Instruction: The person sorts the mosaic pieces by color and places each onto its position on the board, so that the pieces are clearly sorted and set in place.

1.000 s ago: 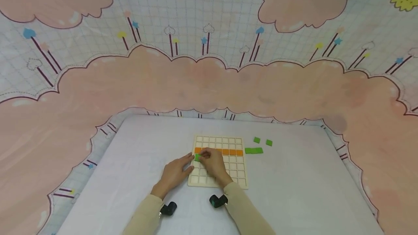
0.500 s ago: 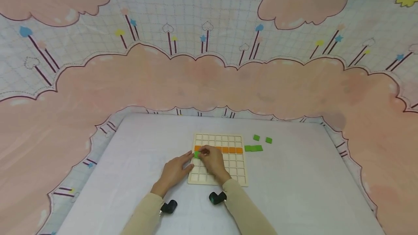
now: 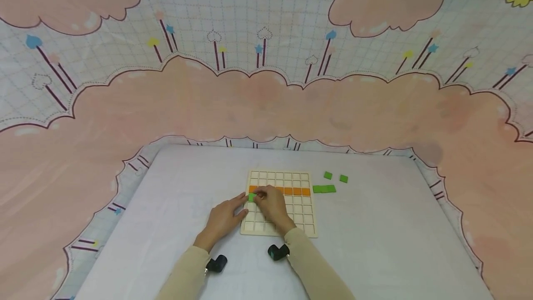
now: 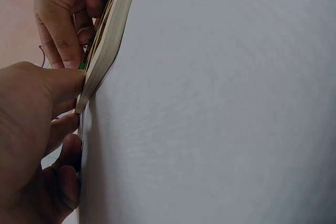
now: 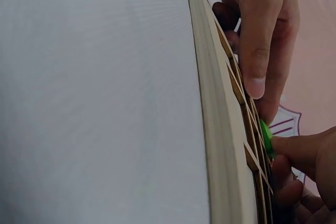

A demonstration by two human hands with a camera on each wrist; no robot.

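Note:
A pale wooden grid board [image 3: 308, 221] lies on the table, with a row of orange tiles [image 3: 295, 191] across its upper part. My right hand [image 3: 272, 205] reaches over the board and pinches a small green square tile [image 3: 251, 197] at the left end of the row just below the orange one. In the right wrist view the green tile [image 5: 266, 136] appears tilted at the fingertips; whether it is seated in its cell I cannot tell. The left hand [image 3: 225, 216] touches the board's left edge with extended fingers. The right hand covers part of the orange row.
Right of the board, several green tiles [image 3: 324, 189] lie in a joined strip. Two single green tiles, one nearer [image 3: 328, 175] and one farther right [image 3: 343, 178], sit above it. A white cloth covers the table [image 3: 387, 226]; a printed curtain [image 3: 266, 105] hangs behind.
Both hands keep almost the same place at the board, and the right hand still holds the green tile. The head view has shifted slightly.

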